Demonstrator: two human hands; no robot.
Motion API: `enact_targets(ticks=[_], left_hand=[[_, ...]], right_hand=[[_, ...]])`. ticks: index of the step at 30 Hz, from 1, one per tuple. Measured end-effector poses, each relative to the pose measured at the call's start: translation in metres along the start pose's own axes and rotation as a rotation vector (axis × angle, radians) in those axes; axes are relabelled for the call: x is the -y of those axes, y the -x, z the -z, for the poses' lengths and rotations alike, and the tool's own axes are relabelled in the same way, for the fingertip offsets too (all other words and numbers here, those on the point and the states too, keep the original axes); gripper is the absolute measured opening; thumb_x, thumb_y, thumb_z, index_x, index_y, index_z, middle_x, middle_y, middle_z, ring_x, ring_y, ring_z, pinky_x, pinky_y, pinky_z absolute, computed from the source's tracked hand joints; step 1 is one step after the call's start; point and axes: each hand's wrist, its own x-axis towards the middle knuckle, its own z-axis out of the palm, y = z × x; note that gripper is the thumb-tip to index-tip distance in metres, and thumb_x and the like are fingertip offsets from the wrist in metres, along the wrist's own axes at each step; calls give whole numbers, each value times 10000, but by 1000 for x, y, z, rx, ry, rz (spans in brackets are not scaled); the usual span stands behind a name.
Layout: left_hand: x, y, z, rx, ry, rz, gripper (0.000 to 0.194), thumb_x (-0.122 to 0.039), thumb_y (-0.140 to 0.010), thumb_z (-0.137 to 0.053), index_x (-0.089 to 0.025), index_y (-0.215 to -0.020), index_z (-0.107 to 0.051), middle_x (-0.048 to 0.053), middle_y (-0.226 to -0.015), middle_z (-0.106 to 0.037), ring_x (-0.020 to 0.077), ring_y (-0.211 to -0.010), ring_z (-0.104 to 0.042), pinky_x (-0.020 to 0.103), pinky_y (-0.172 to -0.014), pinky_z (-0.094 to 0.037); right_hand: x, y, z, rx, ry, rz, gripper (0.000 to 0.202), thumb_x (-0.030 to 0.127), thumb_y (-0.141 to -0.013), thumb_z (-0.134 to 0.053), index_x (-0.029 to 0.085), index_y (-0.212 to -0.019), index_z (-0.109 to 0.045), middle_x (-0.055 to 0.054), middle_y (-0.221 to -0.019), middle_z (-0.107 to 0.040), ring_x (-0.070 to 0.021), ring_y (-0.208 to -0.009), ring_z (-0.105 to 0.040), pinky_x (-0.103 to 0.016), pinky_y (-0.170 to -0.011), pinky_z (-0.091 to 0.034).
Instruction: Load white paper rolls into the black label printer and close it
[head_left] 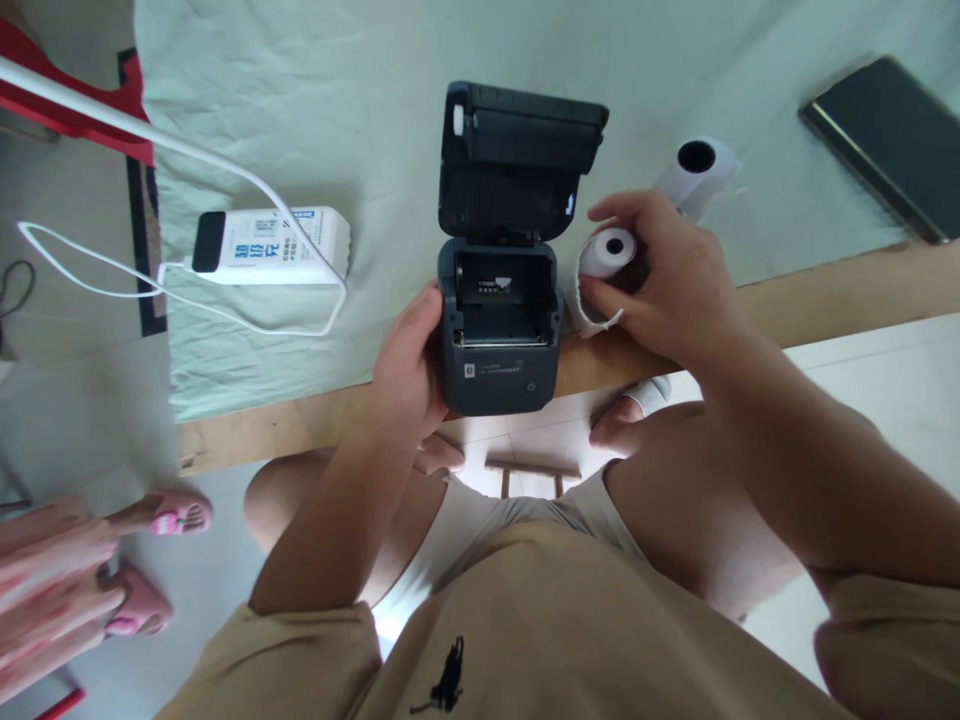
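Observation:
A dark label printer (500,375) sits at the table's front edge with its lid (521,160) swung up and its paper bay showing. My left hand (411,355) grips the printer's left side, its fingers partly hidden behind the body. Just right of the printer, my right hand (667,270) holds a small white paper roll (600,255) between thumb and fingers. A loose strip of paper curls down from that roll. Behind my right hand stands a second, thicker white paper roll (709,175) with a dark core.
A white power bank (277,250) with a white cable (255,180) lies on the green tablecloth (375,60) at the left. At the far right is a dark phone-like slab (892,145). Another person's feet in pink slippers (180,512) are at lower left.

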Motion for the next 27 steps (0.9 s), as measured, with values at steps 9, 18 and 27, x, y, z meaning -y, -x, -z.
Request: enact_targets(ticks=[9,18,27], left_hand=[[1,0,1,4,11,0,204,-344,-974,-609,-222,-863,-728,-28,-797,-757,164,-867,-768,255,-796,-621],[0,1,-1,22,-7,-11,215,-335,-975,-609,-230,-829,-726,-27,-774,-753,172,-888,-772,265,-824,-638],[-3,2,-5,10,23,14,282,-309,-1001,-548,-218,-800,-724,-27,-747,-731,147,-776,-744,282,-883,-620]], right_hand=[[-3,-1,0,118,-76,107,312,363,-828,-764,305,-1117,-662,-80,-1192,-699,-341,-1166,-629,-591,-1111,-441],[6,2,8,210,-113,43,477,197,-766,-645,373,-1207,-604,-21,-1193,-719,-313,-1114,-663,-544,-1065,-500],[-5,-2,2,-26,18,114,461,164,-701,-709,281,-1140,-631,-45,-1025,-684,-313,-1021,-670,-611,-1054,-499]])
